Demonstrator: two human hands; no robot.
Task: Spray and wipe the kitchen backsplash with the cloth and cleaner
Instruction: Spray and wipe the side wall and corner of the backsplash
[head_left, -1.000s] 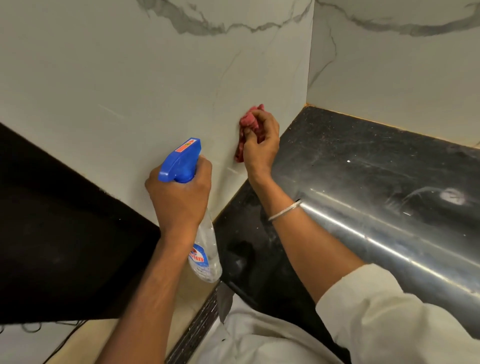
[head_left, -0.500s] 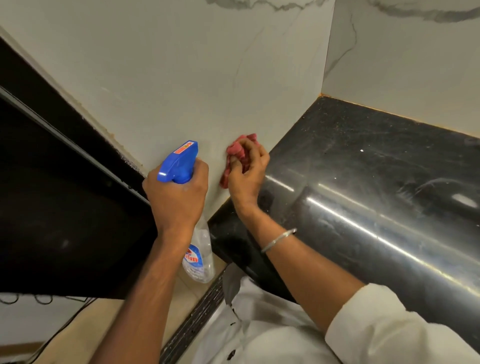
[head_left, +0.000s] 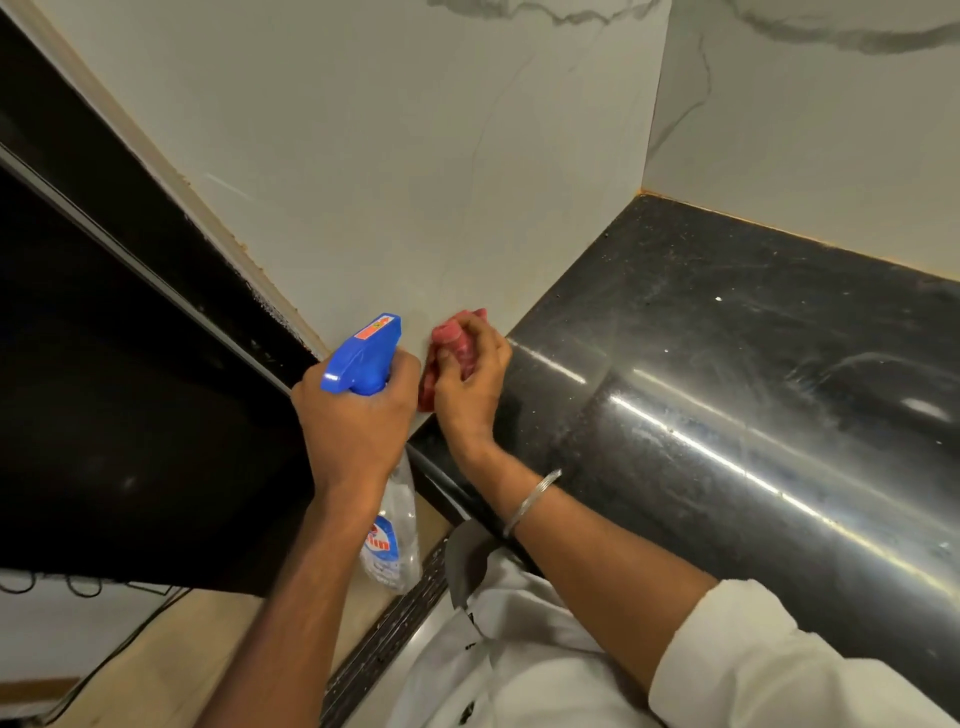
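Kitchen corner: white marble-look backsplash (head_left: 389, 182) with grey veining, rising from the far and left edges of a glossy black counter (head_left: 727, 389). Cloth (head_left: 451, 340): red, bunched, held against the backsplash just above the counter's left edge, toward its near end. Right hand (head_left: 472, 395): fingers curled round the cloth, gripping it to the tile, over that same left edge. Metal bangle (head_left: 532, 501): thin, on the right wrist, above the counter's near left corner. White sleeve (head_left: 753, 654): pushed up the right forearm, in front of the counter. Spray bottle (head_left: 363, 356): blue trigger head, clear body with a blue-and-red label, hanging just left of the counter and clear of it. Left hand (head_left: 358, 436): wrapped round the bottle's neck beneath the trigger head, beside the cloth. Dark panel (head_left: 104, 389): left of the counter, beyond the backsplash's edge. Black cables (head_left: 104, 649): on the floor, below and left of the counter.
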